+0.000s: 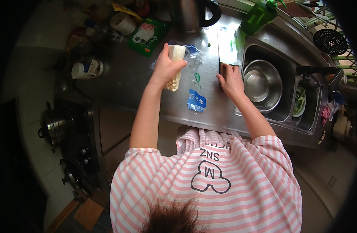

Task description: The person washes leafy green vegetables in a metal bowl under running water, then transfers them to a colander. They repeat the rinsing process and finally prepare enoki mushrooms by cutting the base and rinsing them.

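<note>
My left hand [165, 68] is closed around a bunch of enoki mushrooms [176, 55], held above the steel counter [129, 84]. On the right, my right hand [232, 80] has its curled fingers at the handle of a cleaver [228, 48], whose broad shiny blade lies flat beside the sink and points away from me. Whether the fingers fully grip the handle is hard to see. Between my hands lie a torn blue plastic wrapper piece [196, 101] and a small green printed scrap [197, 78]. More clear and blue wrapping [193, 50] rests just behind the mushrooms.
A double sink on the right holds a steel basin [261, 84] and leafy greens [299, 100], under a black faucet [318, 70]. Behind stand an electric kettle [185, 16], a green spray bottle [258, 17] and a green packet [148, 36]. A pot [54, 125] sits on the left stove.
</note>
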Demonstrator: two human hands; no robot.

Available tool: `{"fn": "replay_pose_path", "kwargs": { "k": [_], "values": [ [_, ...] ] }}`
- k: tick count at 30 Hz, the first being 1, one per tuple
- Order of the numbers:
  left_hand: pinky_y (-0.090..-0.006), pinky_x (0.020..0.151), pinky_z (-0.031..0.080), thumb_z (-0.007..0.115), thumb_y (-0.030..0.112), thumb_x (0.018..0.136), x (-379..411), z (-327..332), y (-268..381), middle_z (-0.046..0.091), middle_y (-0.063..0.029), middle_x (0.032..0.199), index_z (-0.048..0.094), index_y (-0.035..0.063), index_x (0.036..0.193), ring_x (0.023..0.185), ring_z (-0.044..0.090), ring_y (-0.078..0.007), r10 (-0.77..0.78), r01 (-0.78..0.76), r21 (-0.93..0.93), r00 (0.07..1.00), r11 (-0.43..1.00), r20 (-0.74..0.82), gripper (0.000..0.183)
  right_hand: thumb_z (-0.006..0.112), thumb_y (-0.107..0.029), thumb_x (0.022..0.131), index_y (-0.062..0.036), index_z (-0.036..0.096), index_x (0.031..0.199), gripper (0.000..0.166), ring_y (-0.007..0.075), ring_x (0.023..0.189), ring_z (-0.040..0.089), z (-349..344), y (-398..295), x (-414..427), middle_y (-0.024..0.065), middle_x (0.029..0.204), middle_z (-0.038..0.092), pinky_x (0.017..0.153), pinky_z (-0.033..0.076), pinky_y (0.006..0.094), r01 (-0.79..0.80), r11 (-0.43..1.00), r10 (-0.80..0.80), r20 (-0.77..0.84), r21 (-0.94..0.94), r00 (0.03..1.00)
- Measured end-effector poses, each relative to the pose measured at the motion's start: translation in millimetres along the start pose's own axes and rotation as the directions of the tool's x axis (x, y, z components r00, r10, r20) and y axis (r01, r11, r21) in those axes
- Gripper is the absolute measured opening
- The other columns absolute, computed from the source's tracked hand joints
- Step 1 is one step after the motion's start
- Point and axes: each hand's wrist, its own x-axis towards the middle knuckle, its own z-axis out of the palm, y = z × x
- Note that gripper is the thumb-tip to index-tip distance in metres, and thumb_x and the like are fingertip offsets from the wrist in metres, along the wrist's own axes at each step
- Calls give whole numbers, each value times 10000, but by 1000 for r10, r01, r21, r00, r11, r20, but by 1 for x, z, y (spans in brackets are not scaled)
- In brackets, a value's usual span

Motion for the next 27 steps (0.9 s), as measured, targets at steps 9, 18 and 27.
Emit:
{"fn": "replay_pose_path", "kwargs": {
  "k": [9,18,27],
  "values": [
    [-431,919,465,756,233,662,-28,59,-3,471,-199,1169,216,-32,1434,1105,514,-372,72,16,783,994,621,-77,978,605,-124,749,3,330,1315,642,478,953,597,16,21,35,328,1062,576,820,495,499,-93,990,90,27,106,996],
    [-437,938,445,779,176,656,-46,47,-32,496,-191,1172,301,-9,1381,1109,508,-378,84,42,749,988,662,-129,887,605,-40,852,-33,500,1279,440,30,483,422,-71,25,-55,-22,596,510,460,344,214,-194,663,106,165,723,981],
    [-435,985,416,798,154,649,-96,32,-38,484,-204,1221,313,14,1371,1143,493,-378,-54,234,714,962,660,-266,882,616,-116,867,-10,557,1280,430,56,512,376,-89,-17,-94,-1,552,413,491,334,253,-334,779,-108,638,530,762]
  ]
}}
